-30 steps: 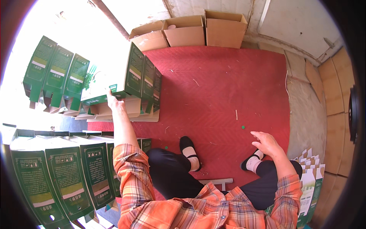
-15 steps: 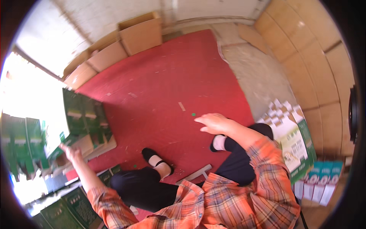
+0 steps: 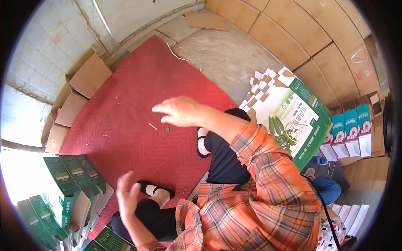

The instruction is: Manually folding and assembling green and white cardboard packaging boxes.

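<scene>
My right hand [image 3: 178,111] reaches out over the red carpet [image 3: 138,92], its fingers stretched to the left and holding nothing. My left hand [image 3: 128,195] is raised near my left knee, fingers up and a little apart, with nothing seen in it. Left of it stand green open cartons [image 3: 63,175] in rows, their flaps hanging out. By my right elbow leans a stack of flattened white and green cartons [image 3: 307,134] with a vegetable picture and staggered tabs. Neither hand touches any carton.
Open brown boxes [image 3: 90,77] line the far left wall. Brown cartons [image 3: 310,33] are stacked high at the far right. Teal and pink boxes [image 3: 351,129] with white flaps stand at the right. Another person's blue trouser leg [image 3: 328,186] shows behind my right arm.
The view has turned to the right. My left hand has drawn back from the green cartons toward my knee. My right hand is still stretched out over the carpet.
</scene>
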Tool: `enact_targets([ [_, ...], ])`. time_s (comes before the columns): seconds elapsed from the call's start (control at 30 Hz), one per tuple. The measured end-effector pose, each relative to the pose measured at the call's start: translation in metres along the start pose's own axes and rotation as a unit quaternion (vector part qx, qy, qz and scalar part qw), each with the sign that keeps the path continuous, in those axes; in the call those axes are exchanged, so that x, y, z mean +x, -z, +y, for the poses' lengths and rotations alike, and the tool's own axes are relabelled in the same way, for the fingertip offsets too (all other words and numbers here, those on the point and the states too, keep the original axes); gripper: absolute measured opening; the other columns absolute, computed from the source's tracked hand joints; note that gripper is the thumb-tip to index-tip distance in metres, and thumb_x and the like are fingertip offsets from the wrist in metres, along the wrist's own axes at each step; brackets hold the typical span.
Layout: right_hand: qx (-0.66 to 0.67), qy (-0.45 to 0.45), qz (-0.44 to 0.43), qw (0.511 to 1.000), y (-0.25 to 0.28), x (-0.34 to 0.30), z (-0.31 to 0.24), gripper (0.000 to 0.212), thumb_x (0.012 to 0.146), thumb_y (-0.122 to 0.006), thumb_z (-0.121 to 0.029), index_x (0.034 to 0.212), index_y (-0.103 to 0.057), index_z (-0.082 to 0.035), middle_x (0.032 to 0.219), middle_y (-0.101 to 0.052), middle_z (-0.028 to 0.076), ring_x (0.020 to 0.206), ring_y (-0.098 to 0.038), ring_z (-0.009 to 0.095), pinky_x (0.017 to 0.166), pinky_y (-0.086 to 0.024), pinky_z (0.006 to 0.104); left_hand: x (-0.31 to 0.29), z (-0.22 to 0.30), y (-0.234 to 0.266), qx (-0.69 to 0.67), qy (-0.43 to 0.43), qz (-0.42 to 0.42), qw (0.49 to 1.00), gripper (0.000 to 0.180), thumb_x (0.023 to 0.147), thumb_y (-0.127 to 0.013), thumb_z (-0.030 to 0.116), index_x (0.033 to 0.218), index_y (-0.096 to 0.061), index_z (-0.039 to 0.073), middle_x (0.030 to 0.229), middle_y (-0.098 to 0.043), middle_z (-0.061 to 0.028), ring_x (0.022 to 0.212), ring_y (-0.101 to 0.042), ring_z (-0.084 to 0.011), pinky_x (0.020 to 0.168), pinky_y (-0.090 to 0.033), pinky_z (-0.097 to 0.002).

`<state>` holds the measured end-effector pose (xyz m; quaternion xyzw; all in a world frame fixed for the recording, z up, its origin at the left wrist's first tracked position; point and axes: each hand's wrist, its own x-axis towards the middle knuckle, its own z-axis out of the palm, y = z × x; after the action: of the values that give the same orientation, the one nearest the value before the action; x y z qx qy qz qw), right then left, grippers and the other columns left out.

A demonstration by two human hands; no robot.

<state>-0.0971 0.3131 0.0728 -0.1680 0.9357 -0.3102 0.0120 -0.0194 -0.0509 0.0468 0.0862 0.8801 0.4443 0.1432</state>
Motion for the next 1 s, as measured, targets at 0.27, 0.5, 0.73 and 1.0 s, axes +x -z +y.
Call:
enact_targets([
  [0.27,-0.055,-0.230,0.249,0.939,0.069,-0.132,0.109,0.032,0.087,-0.065,-0.021,0.117,-0.064,-0.011,0.107,-0.069,0.014,0.097,-0.067,0.029,0.084,-0.053,0.0383,0.019,-0.059,-0.047,0.179,0.028,-0.128,0.975,0.055,0.077,-0.073,0.017,0.128,-0.056,0.003,0.105,-0.063,-0.0182,0.091,-0.063,-0.0317,0.079,-0.051,-0.0406],
  [0.5,-0.261,-0.503,0.120,0.815,0.012,-0.323,0.173,0.049,0.079,-0.072,-0.022,0.126,-0.058,-0.014,0.131,-0.054,0.012,0.121,-0.049,0.033,0.094,-0.046,0.0483,0.032,-0.070,-0.057,0.174,0.030,-0.140,0.974,0.054,0.079,-0.073,0.017,0.129,-0.056,0.003,0.104,-0.064,-0.0167,0.089,-0.066,-0.0254,0.078,-0.053,-0.0363],
  [0.73,-0.278,-0.629,-0.069,0.722,-0.028,-0.385,0.142,0.080,0.080,-0.069,-0.017,0.149,-0.029,-0.019,0.158,-0.019,0.013,0.144,-0.020,0.035,0.100,-0.033,0.0673,0.034,-0.070,-0.059,0.187,0.029,-0.158,0.969,0.056,0.078,-0.072,0.020,0.129,-0.056,0.003,0.111,-0.062,-0.0212,0.095,-0.062,-0.0337,0.082,-0.050,-0.0417],
  [1.0,-0.259,-0.636,-0.106,0.719,-0.028,-0.375,0.140,0.077,0.084,-0.054,-0.001,0.152,-0.023,-0.021,0.158,-0.016,0.017,0.144,-0.017,0.041,0.100,-0.031,0.0694,0.035,-0.057,-0.062,0.185,0.054,-0.168,0.967,0.056,0.079,-0.071,0.021,0.129,-0.056,0.002,0.113,-0.062,-0.0212,0.095,-0.062,-0.0339,0.085,-0.049,-0.0424],
])
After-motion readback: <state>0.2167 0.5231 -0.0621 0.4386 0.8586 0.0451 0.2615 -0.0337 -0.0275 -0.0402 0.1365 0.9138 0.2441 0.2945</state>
